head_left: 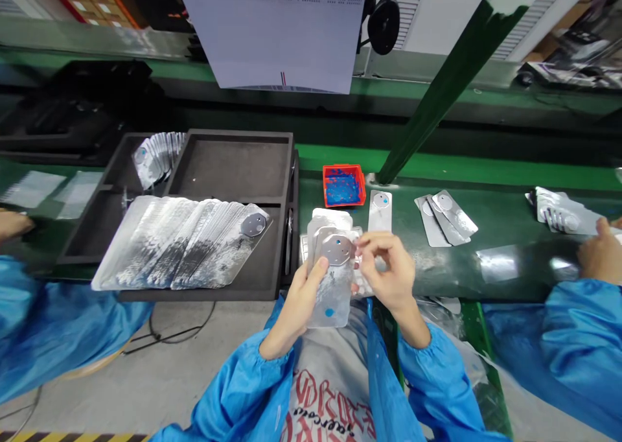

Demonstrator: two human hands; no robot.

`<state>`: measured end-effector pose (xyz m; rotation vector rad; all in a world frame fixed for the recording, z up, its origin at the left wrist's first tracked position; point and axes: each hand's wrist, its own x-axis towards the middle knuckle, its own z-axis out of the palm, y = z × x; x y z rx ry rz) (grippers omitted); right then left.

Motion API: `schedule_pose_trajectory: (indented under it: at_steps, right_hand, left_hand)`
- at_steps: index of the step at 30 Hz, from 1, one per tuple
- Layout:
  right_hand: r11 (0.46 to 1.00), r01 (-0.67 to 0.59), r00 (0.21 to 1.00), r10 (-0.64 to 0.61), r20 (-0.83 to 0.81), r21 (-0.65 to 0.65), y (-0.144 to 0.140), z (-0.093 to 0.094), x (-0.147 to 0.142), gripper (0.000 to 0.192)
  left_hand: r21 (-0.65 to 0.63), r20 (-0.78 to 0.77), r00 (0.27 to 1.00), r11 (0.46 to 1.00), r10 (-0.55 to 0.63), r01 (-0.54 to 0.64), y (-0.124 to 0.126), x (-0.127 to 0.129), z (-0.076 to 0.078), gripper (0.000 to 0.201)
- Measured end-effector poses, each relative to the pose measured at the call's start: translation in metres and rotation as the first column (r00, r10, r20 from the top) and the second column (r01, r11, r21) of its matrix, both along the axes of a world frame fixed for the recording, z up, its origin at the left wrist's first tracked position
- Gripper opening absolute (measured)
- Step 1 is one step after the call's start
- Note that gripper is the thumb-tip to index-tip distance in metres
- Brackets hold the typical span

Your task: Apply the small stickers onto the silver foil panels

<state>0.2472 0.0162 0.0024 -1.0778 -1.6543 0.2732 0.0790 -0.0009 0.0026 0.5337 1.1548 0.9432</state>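
My left hand grips a silvery, film-like flat sheet from its left side. On the sheet sit a grey rounded plate with small holes and a blue dot near the bottom. At the plate's right edge, the fingertips of my right hand are pinched together; whatever is between them is too small to make out. Similar sheets lie just behind the held one, partly hidden by it. Beyond my right hand, a single sheet with a round grey piece lies on the green bench.
Left, a black tray bears a long fanned row of sheets and a smaller fan. A red bin holds small blue pieces. Loose sheets lie right, before a slanted green post. Co-workers' hands flank both sides.
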Motion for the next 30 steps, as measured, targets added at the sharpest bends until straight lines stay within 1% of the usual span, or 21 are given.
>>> schedule_pose_trajectory:
  at_steps: [2,3,4,5,6,7,9,11,12,14,16,17,18,20,22,24,27,30]
  right_hand:
    - [0.992,0.128,0.985,-0.127,-0.119,-0.003,0.027,-0.006,0.0,0.012]
    - [0.981,0.196,0.971,-0.194,-0.142,-0.006,0.044,-0.01,0.001,0.009]
    - [0.97,0.245,0.96,-0.244,-0.136,-0.009,0.064,-0.013,0.003,0.007]
    - [0.962,0.271,0.957,-0.273,-0.096,-0.031,0.084,-0.017,0.006,0.009]
    - [0.959,0.276,0.96,-0.278,-0.02,-0.069,0.103,-0.021,0.01,0.014]
    - [0.958,0.26,0.964,-0.251,0.085,-0.12,0.121,-0.025,0.014,0.018]
    - [0.948,0.213,0.94,-0.133,0.315,-0.234,0.146,-0.033,0.023,0.019]
    - [0.941,0.177,0.883,-0.023,0.47,-0.287,0.153,-0.04,0.031,0.019]
    - [0.947,0.165,0.863,-0.003,0.505,-0.277,0.15,-0.043,0.035,0.021]
    - [0.965,0.154,0.864,-0.028,0.503,-0.211,0.133,-0.048,0.045,0.028]
    - [0.973,0.167,0.897,-0.083,0.433,-0.158,0.105,-0.051,0.055,0.032]
    - [0.973,0.167,0.914,-0.092,0.395,-0.161,0.089,-0.052,0.059,0.031]
    - [0.972,0.149,0.927,-0.074,0.368,-0.179,0.072,-0.054,0.062,0.026]
    - [0.967,0.058,0.931,0.037,0.362,-0.248,0.038,-0.058,0.063,0.018]
    - [0.947,-0.034,0.909,0.162,0.383,-0.321,0.007,-0.063,0.058,0.018]
    - [0.92,-0.088,0.889,0.245,0.388,-0.381,-0.017,-0.069,0.05,0.019]
    - [0.889,-0.132,0.865,0.319,0.387,-0.438,-0.042,-0.075,0.041,0.017]
    - [0.901,-0.142,0.818,0.34,0.463,-0.411,-0.055,-0.077,0.039,0.014]
  left_hand:
    - [-0.041,0.034,0.999,0.999,-0.002,0.004,-0.002,-0.005,0.001,0.077]
    - [-0.046,0.051,0.999,0.999,0.0,0.002,-0.003,-0.008,0.002,0.073]
    - [-0.042,0.065,0.998,0.999,0.0,0.002,-0.004,-0.012,0.003,0.068]
    - [-0.032,0.075,0.997,0.999,-0.004,0.006,-0.005,-0.015,0.004,0.063]
    - [-0.019,0.075,0.997,1.0,-0.01,0.012,-0.005,-0.018,0.006,0.059]
    - [-0.007,0.062,0.998,1.0,-0.013,0.014,-0.007,-0.021,0.007,0.057]
    - [0.009,0.003,1.0,1.0,0.004,-0.004,-0.009,-0.027,0.011,0.055]
    - [0.02,-0.061,0.997,0.999,0.046,-0.045,-0.012,-0.033,0.014,0.058]
    - [0.021,-0.084,0.994,0.998,0.067,-0.065,-0.013,-0.036,0.015,0.062]
    - [0.024,-0.121,0.988,0.995,0.099,-0.097,-0.016,-0.042,0.017,0.069]
    - [0.035,-0.16,0.979,0.992,0.128,-0.124,-0.018,-0.049,0.019,0.072]
    - [0.046,-0.182,0.972,0.989,0.149,-0.143,-0.019,-0.051,0.019,0.072]
    - [0.06,-0.203,0.963,0.984,0.176,-0.168,-0.02,-0.054,0.018,0.071]
    - [0.083,-0.236,0.944,0.973,0.231,-0.218,-0.02,-0.058,0.016,0.069]
    - [0.096,-0.259,0.93,0.965,0.26,-0.243,-0.019,-0.06,0.011,0.065]
    - [0.118,-0.277,0.923,0.962,0.269,-0.245,-0.017,-0.061,0.007,0.063]
    - [0.152,-0.298,0.912,0.957,0.281,-0.246,-0.014,-0.059,0.005,0.06]
    - [0.154,-0.302,0.911,0.957,0.282,-0.245,-0.012,-0.054,0.008,0.058]
